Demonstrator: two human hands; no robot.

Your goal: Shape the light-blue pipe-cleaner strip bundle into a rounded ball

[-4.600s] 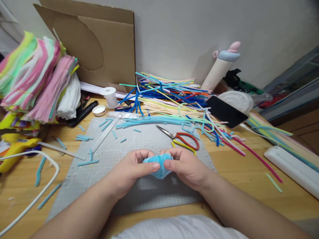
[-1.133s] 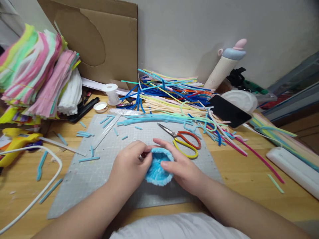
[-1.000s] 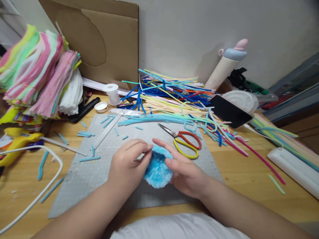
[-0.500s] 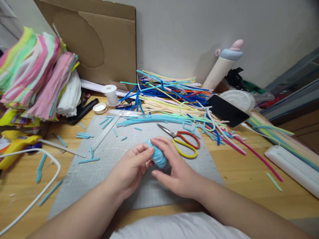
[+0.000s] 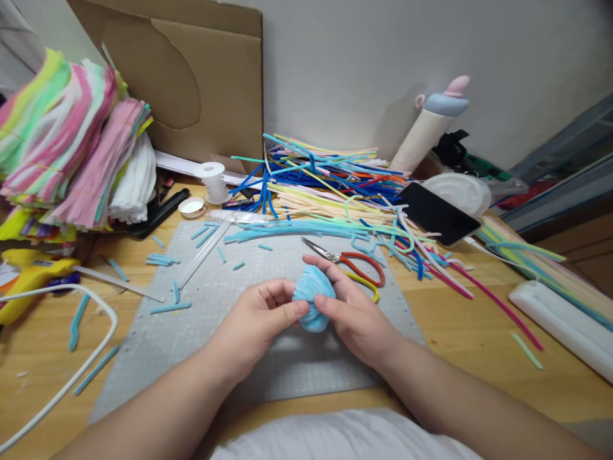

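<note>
A fuzzy light-blue ball of wound pipe cleaner point(image 5: 313, 299) is held between both hands above the grey cutting mat point(image 5: 191, 326). My left hand point(image 5: 256, 322) pinches its left side with thumb and curled fingers. My right hand point(image 5: 352, 310) wraps round its right side, index finger over the top. Red-and-yellow scissors point(image 5: 357, 268) lie on the mat just behind my right hand, partly hidden by it.
A heap of coloured pipe cleaners point(image 5: 330, 191) lies behind the mat, cut blue bits point(image 5: 163, 260) to its left. Bundled fuzzy stems point(image 5: 71, 153), a yellow glue gun point(image 5: 29, 281), a thread spool point(image 5: 213, 182), a black phone point(image 5: 438, 214), a bottle point(image 5: 428, 124) and cardboard point(image 5: 191, 76) ring the desk.
The blue piece, seen open like a cup a second ago, has been turned and now shows its rounded ribbed side. Both hands kept hold of it and shifted slightly right.
</note>
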